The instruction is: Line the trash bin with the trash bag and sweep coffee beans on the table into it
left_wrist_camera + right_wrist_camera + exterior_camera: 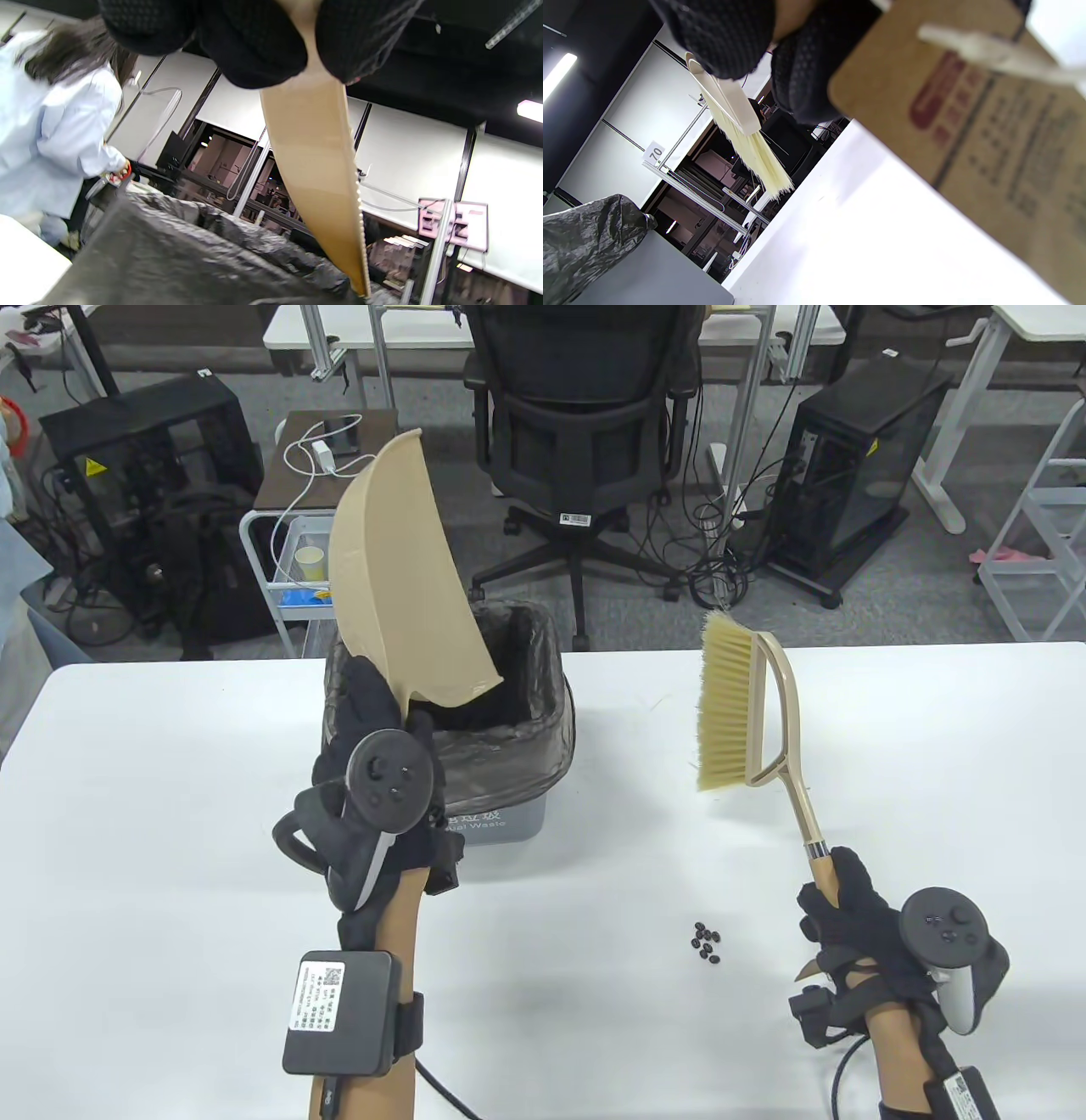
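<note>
The coffee beans (707, 942) lie in a small cluster on the white table (170, 814), just left of the right hand (857, 925) and well to the right of the left hand (373, 789). None sit in the dustpan that the pictures show, so this pile looks not yet swept.

The trash bin (501, 780), grey and already lined with the dark trash bag (517, 729) folded over its rim, stands just beyond and right of the left hand. That hand clasps the handle of the tan dustpan (399, 577), fingers wrapped round it, and holds the pan tipped up with its lip pointing down into the bin's mouth. In the left wrist view the lip (339, 237) reaches the bag's edge. The steep tilt reads as an emptying pose, so that anything in the pan slides into the bag rather than onto the table.

The right hand grips the end of the brush (764, 712) handle, fingers closed round it, bristles raised off the table and turned toward the bin. Held clear like this, it disturbs no beans and appears ready to come down behind the cluster.
</note>
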The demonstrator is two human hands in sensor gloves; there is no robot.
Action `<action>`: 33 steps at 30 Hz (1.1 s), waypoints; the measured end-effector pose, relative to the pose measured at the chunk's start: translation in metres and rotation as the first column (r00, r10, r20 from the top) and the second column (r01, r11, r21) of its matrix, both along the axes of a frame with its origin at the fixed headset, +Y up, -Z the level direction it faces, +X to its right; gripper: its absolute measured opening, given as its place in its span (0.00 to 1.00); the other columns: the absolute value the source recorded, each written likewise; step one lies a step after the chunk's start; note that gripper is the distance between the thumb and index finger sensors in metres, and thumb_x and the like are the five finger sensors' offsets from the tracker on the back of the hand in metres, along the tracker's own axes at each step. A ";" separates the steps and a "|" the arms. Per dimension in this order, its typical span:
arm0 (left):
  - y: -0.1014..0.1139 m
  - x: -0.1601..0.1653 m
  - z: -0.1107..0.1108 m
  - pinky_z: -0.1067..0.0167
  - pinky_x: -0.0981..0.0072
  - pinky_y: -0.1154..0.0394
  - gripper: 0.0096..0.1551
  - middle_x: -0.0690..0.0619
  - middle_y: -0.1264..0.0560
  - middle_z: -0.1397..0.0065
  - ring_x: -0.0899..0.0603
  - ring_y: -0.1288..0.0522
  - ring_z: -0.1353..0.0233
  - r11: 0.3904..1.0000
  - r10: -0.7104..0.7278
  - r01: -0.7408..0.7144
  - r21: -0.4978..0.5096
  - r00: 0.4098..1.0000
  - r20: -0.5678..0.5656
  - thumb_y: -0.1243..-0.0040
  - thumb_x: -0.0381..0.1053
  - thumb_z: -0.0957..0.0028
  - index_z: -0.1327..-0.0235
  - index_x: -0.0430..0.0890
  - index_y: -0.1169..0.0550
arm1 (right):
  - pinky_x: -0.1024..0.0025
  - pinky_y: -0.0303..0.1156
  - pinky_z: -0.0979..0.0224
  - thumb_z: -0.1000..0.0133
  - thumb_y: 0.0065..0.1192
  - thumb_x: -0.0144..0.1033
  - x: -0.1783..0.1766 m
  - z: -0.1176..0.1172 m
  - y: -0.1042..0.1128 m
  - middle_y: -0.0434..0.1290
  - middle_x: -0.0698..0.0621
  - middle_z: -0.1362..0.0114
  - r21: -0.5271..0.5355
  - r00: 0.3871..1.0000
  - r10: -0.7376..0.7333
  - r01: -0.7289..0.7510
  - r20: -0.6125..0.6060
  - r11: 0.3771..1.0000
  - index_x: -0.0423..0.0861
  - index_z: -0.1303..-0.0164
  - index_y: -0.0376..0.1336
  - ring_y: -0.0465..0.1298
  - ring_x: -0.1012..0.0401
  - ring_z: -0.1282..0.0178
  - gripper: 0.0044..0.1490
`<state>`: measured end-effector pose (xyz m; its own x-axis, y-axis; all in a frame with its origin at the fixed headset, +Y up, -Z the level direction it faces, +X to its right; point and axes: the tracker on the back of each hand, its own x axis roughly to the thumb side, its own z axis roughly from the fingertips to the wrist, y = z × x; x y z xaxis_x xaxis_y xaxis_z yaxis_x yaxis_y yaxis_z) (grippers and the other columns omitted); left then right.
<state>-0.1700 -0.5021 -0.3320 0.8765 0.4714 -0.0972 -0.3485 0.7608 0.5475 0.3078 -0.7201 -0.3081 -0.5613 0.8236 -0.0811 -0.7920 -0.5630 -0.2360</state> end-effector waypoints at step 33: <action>-0.116 0.076 0.031 0.58 0.55 0.19 0.41 0.38 0.24 0.32 0.53 0.15 0.59 0.946 0.216 0.018 -0.323 0.709 0.672 0.37 0.54 0.38 0.21 0.34 0.37 | 0.55 0.77 0.54 0.51 0.66 0.39 0.011 -0.004 -0.007 0.78 0.47 0.42 -0.072 0.999 -0.014 0.018 0.052 0.997 0.40 0.26 0.52 0.83 0.56 0.64 0.45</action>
<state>-0.0939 -0.6182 -0.3006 0.6983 0.6118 0.3715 -0.6193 0.7767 -0.1151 0.3188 -0.7268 -0.3122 -0.5418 0.8232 -0.1693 -0.7888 -0.5677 -0.2359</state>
